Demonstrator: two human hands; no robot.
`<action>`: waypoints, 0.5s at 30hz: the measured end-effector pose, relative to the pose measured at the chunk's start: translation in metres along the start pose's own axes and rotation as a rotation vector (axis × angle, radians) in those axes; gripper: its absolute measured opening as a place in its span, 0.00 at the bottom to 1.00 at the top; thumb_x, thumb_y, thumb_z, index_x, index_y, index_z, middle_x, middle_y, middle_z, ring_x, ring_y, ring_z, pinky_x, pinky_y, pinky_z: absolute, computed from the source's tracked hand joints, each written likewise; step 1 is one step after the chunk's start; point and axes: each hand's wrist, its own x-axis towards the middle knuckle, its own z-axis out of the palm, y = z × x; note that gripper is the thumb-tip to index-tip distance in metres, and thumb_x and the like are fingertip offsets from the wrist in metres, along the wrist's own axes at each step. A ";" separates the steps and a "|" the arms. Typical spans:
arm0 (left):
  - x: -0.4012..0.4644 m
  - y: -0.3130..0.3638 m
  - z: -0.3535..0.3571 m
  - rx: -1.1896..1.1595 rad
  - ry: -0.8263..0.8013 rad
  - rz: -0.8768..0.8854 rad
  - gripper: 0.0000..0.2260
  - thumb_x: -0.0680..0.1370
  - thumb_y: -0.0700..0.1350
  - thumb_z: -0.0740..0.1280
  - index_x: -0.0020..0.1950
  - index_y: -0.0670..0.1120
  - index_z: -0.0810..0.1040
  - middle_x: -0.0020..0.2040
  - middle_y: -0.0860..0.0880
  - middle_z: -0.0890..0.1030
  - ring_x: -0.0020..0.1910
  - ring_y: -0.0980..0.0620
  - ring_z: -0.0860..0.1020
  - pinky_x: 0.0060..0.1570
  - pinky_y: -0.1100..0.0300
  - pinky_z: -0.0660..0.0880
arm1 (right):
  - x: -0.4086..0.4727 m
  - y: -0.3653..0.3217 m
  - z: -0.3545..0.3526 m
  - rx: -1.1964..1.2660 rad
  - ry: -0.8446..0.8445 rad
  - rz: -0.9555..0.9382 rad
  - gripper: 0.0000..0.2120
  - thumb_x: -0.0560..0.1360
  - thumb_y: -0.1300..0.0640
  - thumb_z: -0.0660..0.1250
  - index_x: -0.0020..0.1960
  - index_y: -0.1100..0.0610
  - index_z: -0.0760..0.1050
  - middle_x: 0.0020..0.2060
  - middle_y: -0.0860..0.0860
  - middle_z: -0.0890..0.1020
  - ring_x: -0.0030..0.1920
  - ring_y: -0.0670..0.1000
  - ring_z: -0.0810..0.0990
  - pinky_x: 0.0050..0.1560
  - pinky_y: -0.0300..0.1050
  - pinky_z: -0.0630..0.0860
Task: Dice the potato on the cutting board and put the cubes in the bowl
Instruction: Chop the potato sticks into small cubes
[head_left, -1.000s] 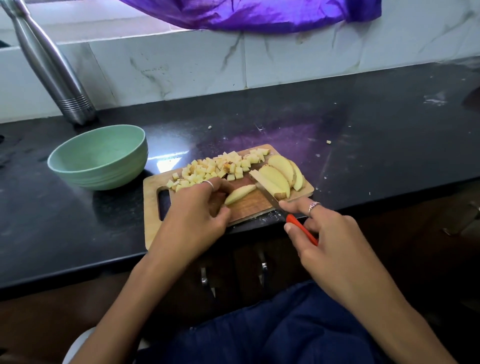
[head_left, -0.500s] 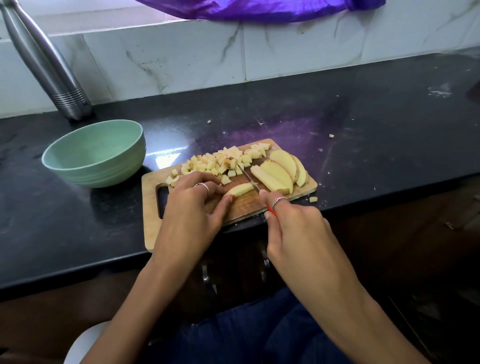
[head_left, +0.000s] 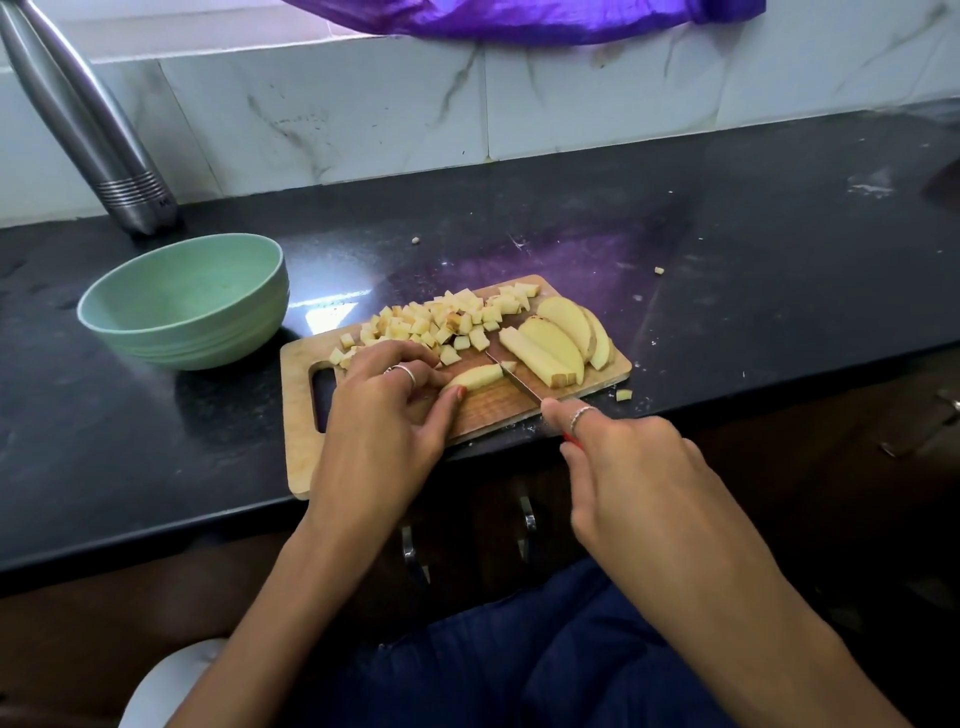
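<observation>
Roughly half diced: cubes (head_left: 441, 322) piled on the cutting board (head_left: 488, 410), bowl (head_left: 182, 301) empty. My left hand (head_left: 384, 410) pins a potato strip (head_left: 475, 376); right hand (head_left: 623, 467) grasps the knife (head_left: 511, 382). Slices (head_left: 561, 343) remain.

Pale potato strip (head_left: 475, 376) flat on wooden cutting board (head_left: 301, 441), cubes (head_left: 441, 322) heaped behind, slices (head_left: 563, 338) right, empty green bowl (head_left: 182, 301) left.
</observation>
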 end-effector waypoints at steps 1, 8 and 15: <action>0.000 0.000 -0.001 -0.003 -0.001 -0.002 0.06 0.72 0.44 0.73 0.45 0.43 0.84 0.48 0.54 0.77 0.51 0.56 0.72 0.52 0.76 0.62 | 0.002 0.001 0.001 0.005 0.034 0.002 0.24 0.80 0.55 0.57 0.74 0.43 0.56 0.51 0.47 0.77 0.47 0.47 0.78 0.39 0.38 0.72; -0.001 -0.001 -0.001 -0.014 -0.006 -0.012 0.06 0.72 0.44 0.73 0.46 0.44 0.84 0.48 0.55 0.77 0.52 0.55 0.73 0.54 0.65 0.66 | 0.003 -0.003 0.007 0.085 0.122 -0.021 0.21 0.79 0.55 0.57 0.71 0.44 0.63 0.39 0.45 0.74 0.36 0.45 0.74 0.34 0.38 0.74; -0.001 -0.004 0.000 -0.025 0.000 -0.003 0.05 0.72 0.44 0.73 0.45 0.44 0.84 0.49 0.53 0.79 0.52 0.55 0.74 0.53 0.69 0.63 | -0.001 -0.009 0.013 0.117 0.089 -0.039 0.21 0.79 0.55 0.57 0.71 0.44 0.63 0.33 0.41 0.68 0.32 0.42 0.70 0.29 0.35 0.64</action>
